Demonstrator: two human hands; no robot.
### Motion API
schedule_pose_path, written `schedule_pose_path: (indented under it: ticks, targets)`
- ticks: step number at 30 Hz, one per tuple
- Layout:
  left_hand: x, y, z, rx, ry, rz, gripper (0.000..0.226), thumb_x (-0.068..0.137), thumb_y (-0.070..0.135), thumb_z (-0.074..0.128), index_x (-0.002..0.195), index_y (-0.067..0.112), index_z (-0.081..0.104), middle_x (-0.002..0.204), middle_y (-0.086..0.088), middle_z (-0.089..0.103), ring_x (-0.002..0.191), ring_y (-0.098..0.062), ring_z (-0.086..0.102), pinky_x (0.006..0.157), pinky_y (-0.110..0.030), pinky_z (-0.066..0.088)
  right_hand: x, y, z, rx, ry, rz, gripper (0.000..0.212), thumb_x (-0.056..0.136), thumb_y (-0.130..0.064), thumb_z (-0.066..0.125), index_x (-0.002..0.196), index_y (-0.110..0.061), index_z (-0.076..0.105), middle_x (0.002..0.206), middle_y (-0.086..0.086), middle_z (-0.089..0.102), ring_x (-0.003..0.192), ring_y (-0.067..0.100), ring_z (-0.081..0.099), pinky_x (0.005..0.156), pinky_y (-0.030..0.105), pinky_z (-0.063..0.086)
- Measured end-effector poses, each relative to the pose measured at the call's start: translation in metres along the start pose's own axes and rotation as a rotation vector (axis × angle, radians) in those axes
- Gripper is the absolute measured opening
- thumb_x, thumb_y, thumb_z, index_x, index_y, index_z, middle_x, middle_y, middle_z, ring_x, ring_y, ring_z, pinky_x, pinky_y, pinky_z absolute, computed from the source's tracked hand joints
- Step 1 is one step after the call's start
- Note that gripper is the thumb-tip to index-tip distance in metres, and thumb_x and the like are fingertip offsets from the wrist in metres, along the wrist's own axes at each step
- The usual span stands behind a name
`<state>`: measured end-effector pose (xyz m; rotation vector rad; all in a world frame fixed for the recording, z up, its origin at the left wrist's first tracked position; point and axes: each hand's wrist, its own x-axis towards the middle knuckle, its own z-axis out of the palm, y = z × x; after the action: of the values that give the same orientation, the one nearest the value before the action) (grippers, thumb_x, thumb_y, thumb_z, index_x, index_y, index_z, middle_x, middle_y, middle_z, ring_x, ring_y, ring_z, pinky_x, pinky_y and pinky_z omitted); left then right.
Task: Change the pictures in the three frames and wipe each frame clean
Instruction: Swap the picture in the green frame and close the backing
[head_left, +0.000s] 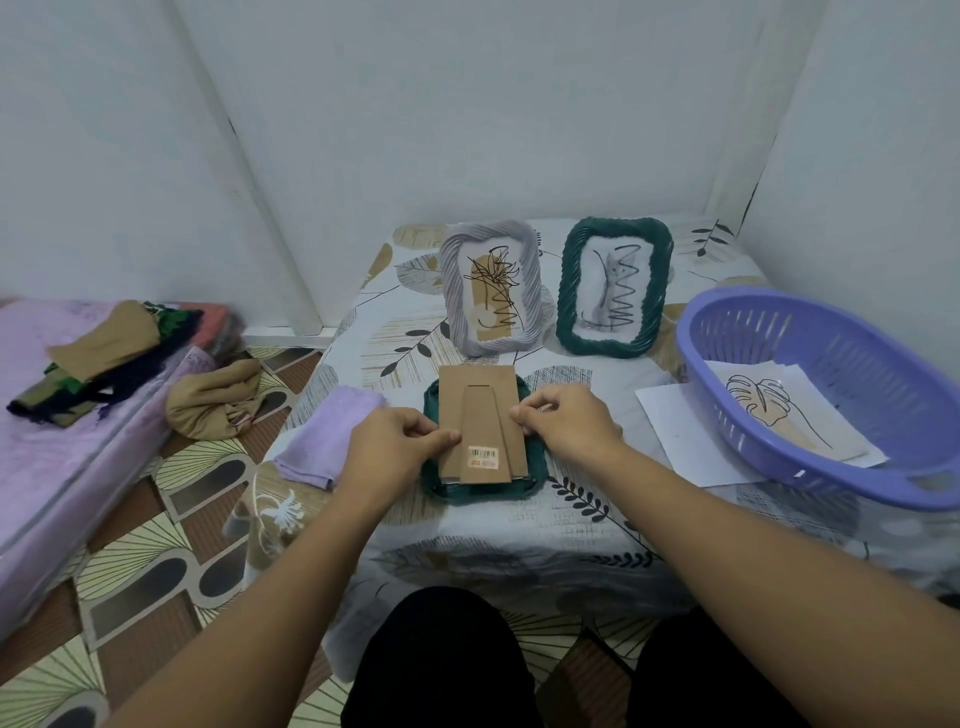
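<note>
Cardboard backing (480, 431) faces up because the dark green frame (434, 486) lies face down on the table (519, 525), giving access to the back. The left hand (395, 447) and right hand (566, 423) pinch the backing at its left and right edges, probably to free or seat it. Two other frames, grey (491, 288) and green (613, 288), stand upright behind. The purple cloth (327, 441) lies just left (ready for wiping); the basket (826, 389) holds a loose picture (779, 410) at right. Nothing blocks the hands.
</note>
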<state>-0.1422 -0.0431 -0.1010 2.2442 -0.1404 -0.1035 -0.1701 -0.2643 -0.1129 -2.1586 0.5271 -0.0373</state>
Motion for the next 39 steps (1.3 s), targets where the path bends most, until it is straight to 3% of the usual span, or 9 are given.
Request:
schedule_pose_path:
  ticks: [7, 11, 14, 24, 34, 39]
  targets:
    - [0.003, -0.006, 0.002, 0.013, -0.015, -0.018, 0.022, 0.080, 0.037, 0.086, 0.077, 0.018, 0.076, 0.073, 0.002, 0.075, 0.076, -0.015, 0.071, 0.067, -0.026, 0.054, 0.001, 0.001, 0.001, -0.049, 0.016, -0.009, 0.019, 0.088, -0.053, 0.070, 0.079, -0.037, 0.074, 0.079, -0.021, 0.072, 0.095, 0.007, 0.063, 0.100, 0.046, 0.042]
    - [0.003, -0.007, 0.004, 0.048, -0.006, -0.027, 0.023, 0.079, 0.037, 0.088, 0.076, 0.018, 0.075, 0.067, 0.005, 0.072, 0.064, -0.005, 0.063, 0.057, -0.018, 0.042, -0.001, -0.001, 0.002, -0.105, 0.029, -0.017, 0.019, 0.089, -0.054, 0.069, 0.084, -0.036, 0.073, 0.086, -0.022, 0.067, 0.098, 0.011, 0.061, 0.097, 0.042, 0.041]
    - [0.005, -0.009, 0.006, 0.063, 0.003, -0.025, 0.023, 0.077, 0.038, 0.088, 0.076, 0.019, 0.074, 0.066, 0.006, 0.070, 0.062, -0.005, 0.061, 0.056, -0.018, 0.041, 0.000, -0.002, 0.003, -0.136, 0.038, -0.024, 0.020, 0.089, -0.053, 0.071, 0.089, -0.033, 0.071, 0.085, -0.022, 0.061, 0.095, 0.011, 0.055, 0.094, 0.039, 0.040]
    - [0.005, -0.012, 0.007, 0.098, 0.016, -0.001, 0.033, 0.079, 0.040, 0.087, 0.104, 0.021, 0.076, 0.068, 0.008, 0.062, 0.066, -0.008, 0.058, 0.059, -0.023, 0.039, 0.002, -0.005, 0.004, -0.200, 0.029, -0.054, 0.017, 0.088, -0.050, 0.073, 0.094, -0.036, 0.066, 0.092, -0.018, 0.062, 0.095, 0.011, 0.053, 0.088, 0.038, 0.037]
    - [0.011, -0.011, 0.007, 0.136, -0.035, -0.022, 0.029, 0.082, 0.039, 0.084, 0.101, 0.019, 0.077, 0.075, 0.006, 0.066, 0.067, -0.004, 0.057, 0.055, -0.018, 0.038, 0.006, -0.006, 0.003, -0.208, -0.005, -0.031, 0.016, 0.086, -0.049, 0.075, 0.094, -0.036, 0.068, 0.089, -0.018, 0.061, 0.102, 0.014, 0.058, 0.092, 0.038, 0.040]
    - [0.018, -0.008, -0.002, 0.086, 0.146, -0.035, 0.015, 0.089, 0.040, 0.071, 0.092, 0.025, 0.072, 0.075, 0.007, 0.068, 0.077, -0.008, 0.065, 0.062, -0.024, 0.043, 0.012, -0.003, 0.001, -0.133, 0.054, -0.060, 0.029, 0.087, -0.057, 0.069, 0.107, -0.036, 0.065, 0.105, -0.012, 0.066, 0.106, 0.017, 0.060, 0.099, 0.045, 0.048]
